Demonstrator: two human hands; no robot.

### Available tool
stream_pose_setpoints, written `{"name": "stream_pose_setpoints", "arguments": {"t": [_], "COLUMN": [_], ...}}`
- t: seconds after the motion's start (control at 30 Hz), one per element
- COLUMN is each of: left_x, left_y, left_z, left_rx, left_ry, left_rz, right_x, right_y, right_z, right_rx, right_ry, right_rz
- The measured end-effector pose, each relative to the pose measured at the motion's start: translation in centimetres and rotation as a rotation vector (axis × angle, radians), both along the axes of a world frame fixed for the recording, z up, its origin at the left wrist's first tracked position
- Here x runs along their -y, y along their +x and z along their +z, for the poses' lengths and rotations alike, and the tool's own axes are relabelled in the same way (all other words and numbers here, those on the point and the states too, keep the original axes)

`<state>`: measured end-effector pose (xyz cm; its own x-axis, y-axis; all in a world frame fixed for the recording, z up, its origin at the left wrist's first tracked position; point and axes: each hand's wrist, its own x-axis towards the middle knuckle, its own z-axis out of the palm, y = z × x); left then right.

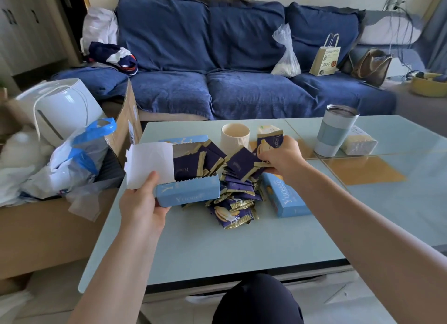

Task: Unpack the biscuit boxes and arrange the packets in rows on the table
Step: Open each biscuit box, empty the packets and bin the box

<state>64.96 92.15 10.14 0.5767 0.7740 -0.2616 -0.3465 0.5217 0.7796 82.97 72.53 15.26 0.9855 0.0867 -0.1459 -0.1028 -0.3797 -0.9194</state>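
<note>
Both hands are closed: the left hand [142, 202] has its grip clamped on the near end of the open biscuit box [187, 176], lifted and tilted, while the right hand [280, 158] pinches several purple packets [244, 166] above the loose pile [232, 202] on the tabletop [217, 251]. Tilting further could spill packets against the cream cup [234, 136]; no rows exist yet.

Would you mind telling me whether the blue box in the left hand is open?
Open: the blue box has its white flap folded back, with purple packets showing inside.
</note>
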Motion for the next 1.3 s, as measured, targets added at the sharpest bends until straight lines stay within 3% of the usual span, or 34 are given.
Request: {"name": "stream_pose_setpoints", "arguments": {"t": [0.23,0.33,0.4,0.47,0.57,0.7,0.93,1.07,1.23,1.3], "left_x": [1.2,1.8,2.1,2.5,3.2,4.1,4.5,4.1,3.7,3.5], "left_y": [0.1,0.2,0.3,0.4,0.6,0.7,0.8,0.7,0.7,0.6], "left_z": [0.1,0.3,0.4,0.5,0.5,0.8,1.3,1.2,1.0,0.9], "left_rx": [-0.023,-0.037,-0.024,0.000,0.005,-0.009,-0.028,-0.029,-0.013,-0.010], "left_ry": [0.020,0.031,0.024,0.019,0.065,0.101,0.144,0.093,0.071,0.077], "left_rz": [-0.049,-0.066,-0.067,-0.071,-0.088,-0.081,-0.063,-0.060,-0.059,-0.053], "right_x": [-0.1,0.0,-0.1,-0.6,-1.4,-1.7,-1.9,-1.7,-1.3,-1.0], "right_y": [-1.4,-1.4,-1.7,-2.4,-4.0,-5.4,-5.7,-5.1,-4.5,-4.1], "right_z": [-1.2,-1.1,-0.6,0.3,1.9,2.3,2.5,3.0,3.6,3.8], "right_rx": [0.093,0.318,0.495,0.546,0.426,0.248,0.340,0.214,0.192,0.116], "right_ry": [-0.249,-0.511,-0.558,-0.473,-0.320,-0.451,-0.312,-0.109,-0.117,0.030], "right_rz": [0.338,0.408,0.370,0.327,0.349,0.490,0.403,0.310,0.252,0.202]}}
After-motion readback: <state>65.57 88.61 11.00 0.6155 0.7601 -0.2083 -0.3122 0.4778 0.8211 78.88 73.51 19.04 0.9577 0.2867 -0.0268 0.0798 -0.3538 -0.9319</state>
